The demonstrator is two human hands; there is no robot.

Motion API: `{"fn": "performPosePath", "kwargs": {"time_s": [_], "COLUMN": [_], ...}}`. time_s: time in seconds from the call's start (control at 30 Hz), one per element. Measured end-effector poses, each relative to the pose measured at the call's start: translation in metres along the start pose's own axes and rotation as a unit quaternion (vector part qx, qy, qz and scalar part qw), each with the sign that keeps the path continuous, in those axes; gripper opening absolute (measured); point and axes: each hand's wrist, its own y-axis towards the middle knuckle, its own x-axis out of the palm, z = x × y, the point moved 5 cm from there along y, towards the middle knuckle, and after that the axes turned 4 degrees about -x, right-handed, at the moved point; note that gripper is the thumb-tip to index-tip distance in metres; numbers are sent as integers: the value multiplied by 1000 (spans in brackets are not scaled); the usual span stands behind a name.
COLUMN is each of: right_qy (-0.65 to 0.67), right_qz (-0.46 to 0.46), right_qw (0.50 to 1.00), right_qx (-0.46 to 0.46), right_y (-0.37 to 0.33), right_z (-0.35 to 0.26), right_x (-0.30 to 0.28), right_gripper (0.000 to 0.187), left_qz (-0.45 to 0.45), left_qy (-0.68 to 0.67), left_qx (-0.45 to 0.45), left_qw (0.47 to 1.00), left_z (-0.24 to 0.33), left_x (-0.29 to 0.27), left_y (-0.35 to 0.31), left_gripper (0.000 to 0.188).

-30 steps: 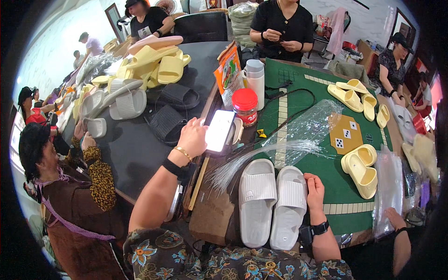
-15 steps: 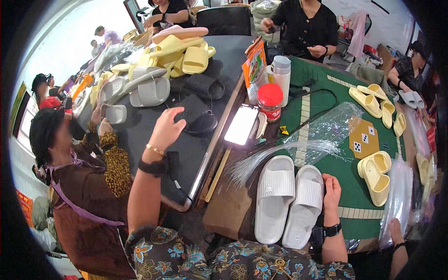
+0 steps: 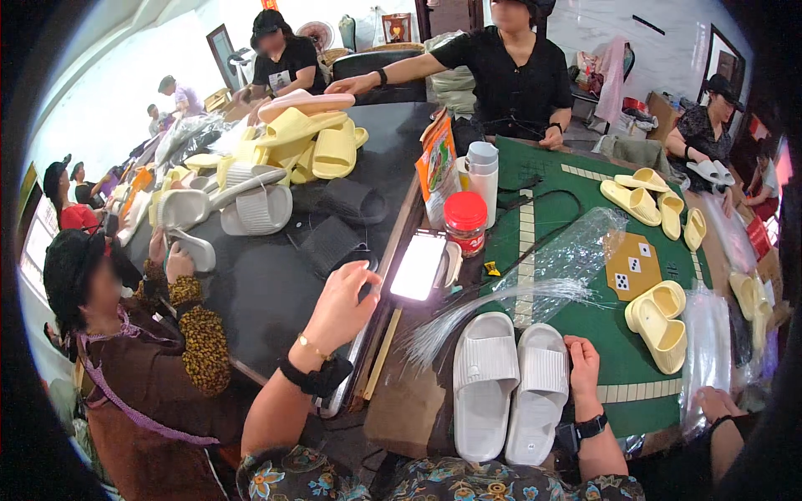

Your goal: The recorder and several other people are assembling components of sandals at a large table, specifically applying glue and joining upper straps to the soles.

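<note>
A pair of light grey-white slippers [image 3: 487, 409] lies side by side in front of me, toes away from me. Against the outer edge of the right slipper [image 3: 535, 409] is my right hand [image 3: 583, 365], fingers curled in; whether they grip the slipper's rim or something small is hidden. My left hand [image 3: 341, 302] hangs over the dark table's edge, fingers bent but apart, nothing seen in them. Just right of it lies a lit phone [image 3: 418, 265]. A black slipper [image 3: 332, 248] sits beyond its fingers, a second black slipper [image 3: 352, 203] behind that.
Thin clear plastic ties [image 3: 501, 296] fan out beyond the slippers over a clear bag [image 3: 572, 255]. A red-lidded jar [image 3: 464, 222] and a pale bottle [image 3: 482, 179] stand behind the phone. Yellow slippers [image 3: 656, 326] rest at right; more slippers [image 3: 336, 149] are heaped at left. Co-workers sit around.
My left hand has moved right and nearer, from beside the black slippers toward the phone. My right hand stays by the slipper. The person opposite now reaches an arm to the pink slipper.
</note>
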Motion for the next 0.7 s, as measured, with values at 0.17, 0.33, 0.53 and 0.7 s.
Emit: {"fn": "performPosePath", "kwargs": {"time_s": [0.17, 0.33, 0.53, 0.7], "right_qy": [-2, -8, -24, -4], "right_qz": [2, -8, -6, -6], "right_qw": [999, 1000, 999, 999], "right_qx": [-37, -19, -39, -34], "right_y": [3, 4, 4, 2], "right_z": [5, 10, 0, 4], "right_x": [0, -2, 5, 3], "right_gripper": [21, 21, 19, 19], "left_qz": [-13, -56, -82, -74], "left_qy": [24, 82, 138, 158], "left_qx": [71, 53, 29, 39], "left_qw": [997, 994, 987, 984], "left_z": [3, -14, -29, -24], "left_x": [30, 71, 96, 99], "left_y": [46, 88, 106, 99], "left_gripper": [32, 42, 48, 48]}}
